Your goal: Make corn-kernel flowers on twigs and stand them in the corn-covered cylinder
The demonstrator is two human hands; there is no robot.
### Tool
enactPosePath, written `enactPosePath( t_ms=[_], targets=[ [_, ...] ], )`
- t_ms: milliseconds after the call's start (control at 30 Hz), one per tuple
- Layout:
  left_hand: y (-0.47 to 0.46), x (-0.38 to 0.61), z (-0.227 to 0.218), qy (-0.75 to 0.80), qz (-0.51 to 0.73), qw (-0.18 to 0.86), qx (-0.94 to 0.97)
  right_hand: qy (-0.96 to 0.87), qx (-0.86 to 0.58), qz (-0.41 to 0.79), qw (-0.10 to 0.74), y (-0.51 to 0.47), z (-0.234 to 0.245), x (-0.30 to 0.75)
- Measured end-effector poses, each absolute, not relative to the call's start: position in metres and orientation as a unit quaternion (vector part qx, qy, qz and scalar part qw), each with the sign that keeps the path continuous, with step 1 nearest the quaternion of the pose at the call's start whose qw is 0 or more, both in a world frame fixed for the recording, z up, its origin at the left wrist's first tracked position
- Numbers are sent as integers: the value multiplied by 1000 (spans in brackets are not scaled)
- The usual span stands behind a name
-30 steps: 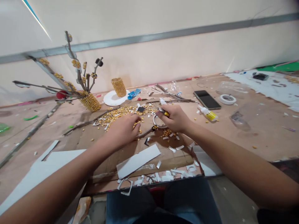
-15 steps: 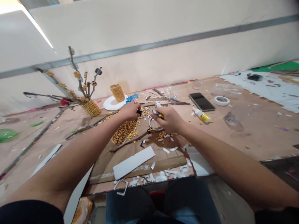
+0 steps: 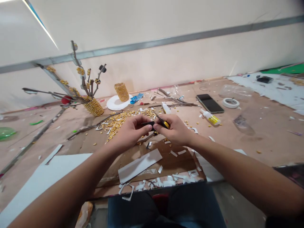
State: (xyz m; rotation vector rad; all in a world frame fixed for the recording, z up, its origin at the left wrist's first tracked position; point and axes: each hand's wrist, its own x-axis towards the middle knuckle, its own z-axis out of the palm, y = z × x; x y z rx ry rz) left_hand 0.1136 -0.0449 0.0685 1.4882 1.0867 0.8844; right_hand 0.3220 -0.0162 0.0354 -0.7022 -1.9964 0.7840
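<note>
My left hand (image 3: 129, 131) and my right hand (image 3: 177, 130) meet over a brown cardboard sheet (image 3: 171, 164) in the middle of the table. The left hand's fingers are pinched on a small black piece (image 3: 147, 124). Closed in my right hand is a yellow-handled tool (image 3: 163, 123) that looks like scissors, its dark tip pointing up and left, close to the black piece. A heap of yellow corn kernels (image 3: 120, 119) lies just beyond my left hand. A white glue bottle (image 3: 166, 108) lies behind the hands.
A kernel-covered vase with twigs (image 3: 94, 107) stands at the back left, a kernel-covered cup (image 3: 121, 91) on a white plate (image 3: 113, 103) beside it. Phone (image 3: 210, 103), small glue bottle (image 3: 211, 117) and tape roll (image 3: 231, 102) lie right. White strip (image 3: 140, 164) and paper scraps lie near me.
My left hand reached out to the far side of the kernel heap, took a small black piece, and came back to meet the right hand. The right hand shifted slightly nearer.
</note>
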Motion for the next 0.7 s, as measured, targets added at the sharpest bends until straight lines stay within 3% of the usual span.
enactPosePath(
  t_ms=[167, 400, 700],
  targets=[
    [-42, 108, 50, 421, 411, 594, 548, -812, -282, 257, 442, -16, 28, 322],
    [-50, 101, 39, 394, 347, 676, 516, -890, -139, 80, 426, -13, 16, 333],
    [-61, 106, 49, 418, 394, 641, 509, -855, -235, 233, 400, -30, 31, 322]
  ],
)
